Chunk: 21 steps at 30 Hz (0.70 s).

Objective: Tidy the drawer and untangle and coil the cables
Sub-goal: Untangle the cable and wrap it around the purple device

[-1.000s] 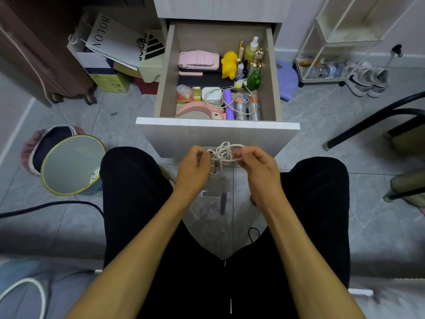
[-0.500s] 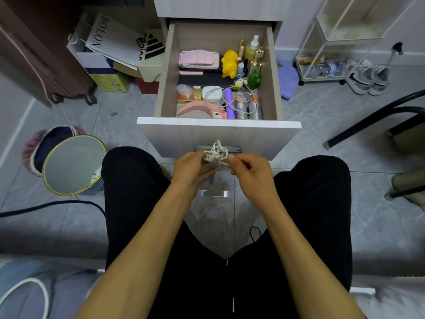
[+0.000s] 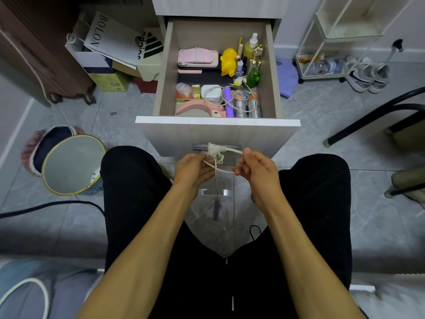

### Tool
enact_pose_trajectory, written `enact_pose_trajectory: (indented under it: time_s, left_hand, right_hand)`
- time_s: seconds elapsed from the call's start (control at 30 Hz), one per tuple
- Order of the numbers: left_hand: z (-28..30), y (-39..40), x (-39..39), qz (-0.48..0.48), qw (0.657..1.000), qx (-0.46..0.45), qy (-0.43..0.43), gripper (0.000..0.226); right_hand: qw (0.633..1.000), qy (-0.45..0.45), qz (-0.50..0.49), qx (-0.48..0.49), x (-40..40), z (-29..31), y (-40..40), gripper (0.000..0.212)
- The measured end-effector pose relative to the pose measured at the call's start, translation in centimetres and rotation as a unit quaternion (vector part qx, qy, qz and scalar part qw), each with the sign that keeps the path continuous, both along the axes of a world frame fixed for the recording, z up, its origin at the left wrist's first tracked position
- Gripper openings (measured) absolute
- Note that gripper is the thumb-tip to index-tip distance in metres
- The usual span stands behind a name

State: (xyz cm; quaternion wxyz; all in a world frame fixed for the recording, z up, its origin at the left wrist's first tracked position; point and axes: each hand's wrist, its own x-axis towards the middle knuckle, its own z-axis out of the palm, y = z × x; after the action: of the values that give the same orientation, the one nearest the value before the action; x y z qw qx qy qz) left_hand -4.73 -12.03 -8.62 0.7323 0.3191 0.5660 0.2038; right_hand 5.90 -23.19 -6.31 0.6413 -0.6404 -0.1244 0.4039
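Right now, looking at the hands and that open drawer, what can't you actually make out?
All in the head view:
- How the white cable is knotted: too small and bunched, and partly hidden by the left hand and right hand.
- The purple thing dangling below: blurred.
- The near floor of the drawer: hidden behind its front panel.
- Bottle labels: too small to read.
- The white hoop: cut off by the bottom-left edge.
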Motion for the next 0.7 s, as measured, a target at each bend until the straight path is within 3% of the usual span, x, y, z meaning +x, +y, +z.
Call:
enact_pose_trajectory:
  time_s: [0.13,0.23,0.33,0.43,0.5,0.6,0.7]
  left_hand:
    - [1.4,0.1,-1.0,-0.082,0.992,0.093,0.002,0.009]
    - [2.1,0.2,-1.9,-0.139,0.976,0.164,0.030,0.012]
    - [2.6,0.0,-2.5,-0.173,0.963,0.206,0.033,0.011]
    - [3.3,-0.1,-3.0,-0.193,0.954,0.230,0.022,0.010]
    - [3.7,-0.1,-3.2,-0.196,0.948,0.251,0.014,0.009]
    - [4.1,0.0,-3.3,-0.199,0.939,0.279,0.007,0.008]
    - [4.6,0.3,-3.3,-0.182,0.940,0.288,-0.009,0.009]
  right_hand:
    - [0.981,0.162,-0.102,-0.021,1.5,-0.4,0.6,0.030]
    - [0.978,0.180,-0.093,-0.047,1.8,-0.8,0.7,0.024]
    - [0.986,0.110,-0.022,-0.122,1.3,-1.0,0.5,0.021]
    - [0.962,-0.082,0.080,-0.249,1.0,-1.5,-0.1,0.024]
    - [0.934,-0.202,0.110,-0.275,0.6,-1.6,-0.4,0.030]
    - [0.943,-0.266,0.129,-0.156,0.5,-0.8,-0.2,0.033]
    - [0.957,-0.197,0.207,-0.045,0.2,0.0,0.4,0.035]
